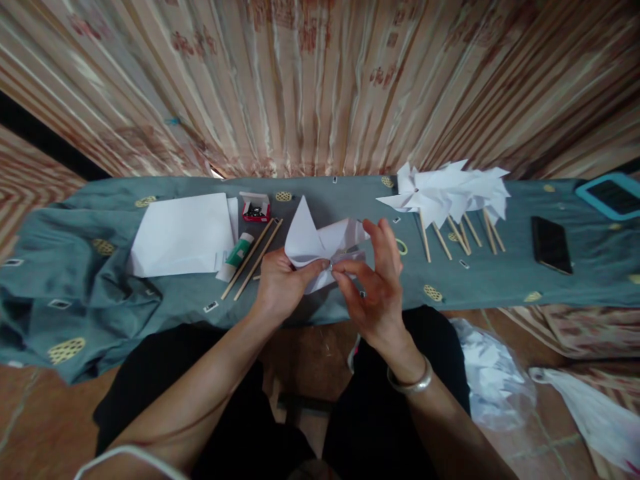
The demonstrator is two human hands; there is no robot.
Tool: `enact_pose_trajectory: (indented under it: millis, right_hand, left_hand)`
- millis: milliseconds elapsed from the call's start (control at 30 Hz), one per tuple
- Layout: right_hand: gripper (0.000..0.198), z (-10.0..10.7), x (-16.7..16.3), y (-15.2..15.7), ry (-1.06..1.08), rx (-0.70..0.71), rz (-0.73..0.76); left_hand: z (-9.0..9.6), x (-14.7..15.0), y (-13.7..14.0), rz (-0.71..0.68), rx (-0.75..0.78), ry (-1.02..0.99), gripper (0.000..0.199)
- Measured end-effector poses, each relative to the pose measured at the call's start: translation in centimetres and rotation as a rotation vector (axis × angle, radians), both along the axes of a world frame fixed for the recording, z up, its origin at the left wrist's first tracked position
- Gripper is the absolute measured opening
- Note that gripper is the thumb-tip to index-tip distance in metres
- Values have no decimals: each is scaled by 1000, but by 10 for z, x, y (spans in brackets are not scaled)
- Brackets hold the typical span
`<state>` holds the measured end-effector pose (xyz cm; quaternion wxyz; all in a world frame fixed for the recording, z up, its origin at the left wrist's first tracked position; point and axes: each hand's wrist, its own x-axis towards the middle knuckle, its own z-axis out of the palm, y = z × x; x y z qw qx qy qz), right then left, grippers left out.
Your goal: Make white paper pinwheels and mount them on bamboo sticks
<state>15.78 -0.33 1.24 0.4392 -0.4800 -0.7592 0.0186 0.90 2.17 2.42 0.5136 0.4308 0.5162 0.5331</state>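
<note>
My left hand (284,283) is closed on a white paper pinwheel (306,235), its thumb pressed near the centre where the folded corners meet. The pinwheel's blades stand up, one pointing away from me. My right hand (373,283) pinches a small shiny pin (330,265) at that centre between thumb and forefinger, the other fingers raised. Just left of my left hand lie wooden sticks (257,260) and a green and white glue stick (236,257). A small red box (256,208) of dark metal pieces sits open behind them.
White paper sheets (183,233) are stacked at the left on the green cloth (320,187). Several pinwheels on sticks (453,190) lie at the right. Beyond them are a black phone (551,245) and a blue-framed device (613,197). A plastic bag (495,380) rests on the floor.
</note>
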Motion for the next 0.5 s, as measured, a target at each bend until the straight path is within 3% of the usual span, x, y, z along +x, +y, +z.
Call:
enact_pose_trajectory:
  millis: [500]
  right_hand:
    - [9, -2, 7, 2, 39, -130, 47]
  left_hand:
    - [-3, -2, -1, -49, -20, 42, 24]
